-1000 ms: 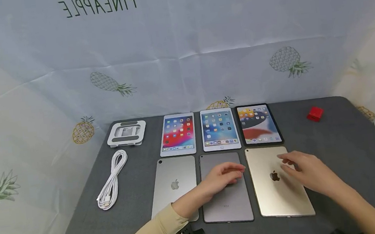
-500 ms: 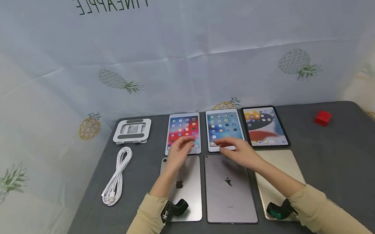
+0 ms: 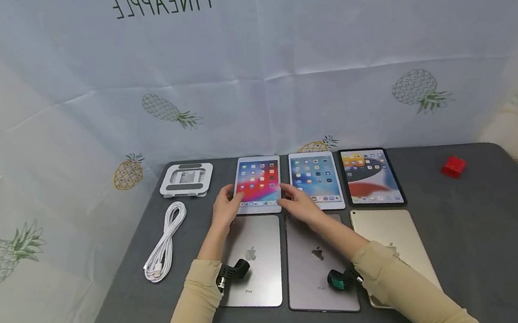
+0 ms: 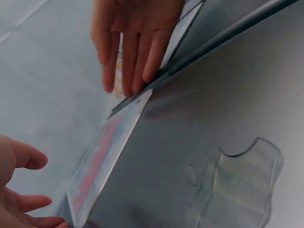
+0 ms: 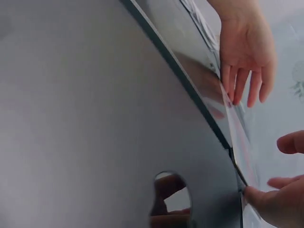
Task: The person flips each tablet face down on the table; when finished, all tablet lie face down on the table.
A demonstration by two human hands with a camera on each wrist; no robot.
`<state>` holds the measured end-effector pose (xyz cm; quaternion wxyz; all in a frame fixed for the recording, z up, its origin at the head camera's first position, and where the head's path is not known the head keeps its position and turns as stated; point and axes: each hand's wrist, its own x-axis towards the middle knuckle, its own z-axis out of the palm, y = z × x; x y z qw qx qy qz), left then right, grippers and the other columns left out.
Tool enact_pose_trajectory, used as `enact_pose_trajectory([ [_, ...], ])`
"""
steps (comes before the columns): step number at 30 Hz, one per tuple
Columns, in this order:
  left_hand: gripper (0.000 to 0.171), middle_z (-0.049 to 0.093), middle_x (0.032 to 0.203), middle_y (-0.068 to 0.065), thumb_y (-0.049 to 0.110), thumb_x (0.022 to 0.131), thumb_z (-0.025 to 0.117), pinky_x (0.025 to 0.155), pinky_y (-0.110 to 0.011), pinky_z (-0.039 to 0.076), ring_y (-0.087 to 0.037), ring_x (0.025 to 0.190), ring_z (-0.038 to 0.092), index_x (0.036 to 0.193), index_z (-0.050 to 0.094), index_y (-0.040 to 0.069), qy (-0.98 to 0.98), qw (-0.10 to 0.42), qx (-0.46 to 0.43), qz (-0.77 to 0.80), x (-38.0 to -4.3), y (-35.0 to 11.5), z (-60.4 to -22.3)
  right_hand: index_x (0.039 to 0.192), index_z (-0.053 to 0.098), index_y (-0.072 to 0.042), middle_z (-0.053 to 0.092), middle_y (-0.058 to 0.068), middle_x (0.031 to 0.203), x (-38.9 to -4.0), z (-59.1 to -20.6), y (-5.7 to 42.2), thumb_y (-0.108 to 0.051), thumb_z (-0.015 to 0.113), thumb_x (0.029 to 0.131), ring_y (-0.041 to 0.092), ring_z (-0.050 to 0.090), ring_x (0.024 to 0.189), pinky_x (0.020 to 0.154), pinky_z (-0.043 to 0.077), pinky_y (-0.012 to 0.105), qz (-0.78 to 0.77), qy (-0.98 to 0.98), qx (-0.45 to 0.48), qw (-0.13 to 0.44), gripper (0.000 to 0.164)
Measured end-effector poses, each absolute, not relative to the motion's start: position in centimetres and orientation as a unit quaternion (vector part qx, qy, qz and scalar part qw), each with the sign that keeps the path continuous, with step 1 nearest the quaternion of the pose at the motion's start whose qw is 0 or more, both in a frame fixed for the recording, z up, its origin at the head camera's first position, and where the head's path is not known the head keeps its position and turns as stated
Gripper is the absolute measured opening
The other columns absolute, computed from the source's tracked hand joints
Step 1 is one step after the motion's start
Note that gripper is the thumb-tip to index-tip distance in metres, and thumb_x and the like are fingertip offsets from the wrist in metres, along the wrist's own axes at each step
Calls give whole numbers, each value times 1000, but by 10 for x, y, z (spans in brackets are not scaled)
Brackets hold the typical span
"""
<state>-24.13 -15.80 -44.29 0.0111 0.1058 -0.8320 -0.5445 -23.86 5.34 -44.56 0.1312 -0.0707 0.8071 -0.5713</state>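
- Two hands frame a slim, white-bordered tablet (image 3: 258, 183), which we see lying flat, screen up, at the left end of the far row on a dark grey table (image 3: 479, 243).
- The left hand (image 3: 226, 207) is at its left edge, fingers extended and loosely spaced; the right hand (image 3: 297, 203) is at its near right corner, fingers likewise extended. We cannot tell how firmly either touches it.
- To its right we count a second white-bordered tablet (image 3: 315, 176) and a black-bordered tablet (image 3: 372, 178), icons lit on all three glass screens.
- In the near row, smooth metallic backs face us: a silver tablet (image 3: 259, 289), a grey tablet (image 3: 306, 278) and, partly under a tan sleeve (image 3: 402, 281), a gold tablet (image 3: 406, 235).
- At far left we find a rounded white frame (image 3: 185, 187) with dark bars, and nearer, a looped white cable (image 3: 162, 250); at far right, a small red block (image 3: 453, 166).
- We read "iPad" beneath Apple logos on the silver and grey backs, and "PINEAPPLE", mirror-reversed, on the creased, pineapple-printed cloth (image 3: 273, 37) behind.
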Motion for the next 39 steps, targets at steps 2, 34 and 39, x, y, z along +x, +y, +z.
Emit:
enact_pose_trajectory([
  [2,58,38,148,-23,22,97,55,112,-49,32,-35,137,35,146,37,-2,-814,-10,111,-570,-242,-160,-440,149,32,3,32,23,152,-240,-444,52,-13,56,96,37,29,141,113,30,49,-589,793,-62,145,60],
  [34,46,48,140,-21,7,98,56,105,-32,42,-15,112,55,140,45,-8,-680,-97,157,-710,-268,-190,-439,148,32,5,38,26,148,-239,-440,50,-15,55,98,38,36,136,110,34,51,-582,789,-75,180,59],
  [39,47,52,135,-21,3,93,63,103,-35,44,-13,96,58,137,50,-7,-692,-76,161,-700,-266,-187,-439,147,37,2,40,22,148,-239,-431,44,-20,58,96,37,38,135,108,36,53,-522,833,-75,168,59],
])
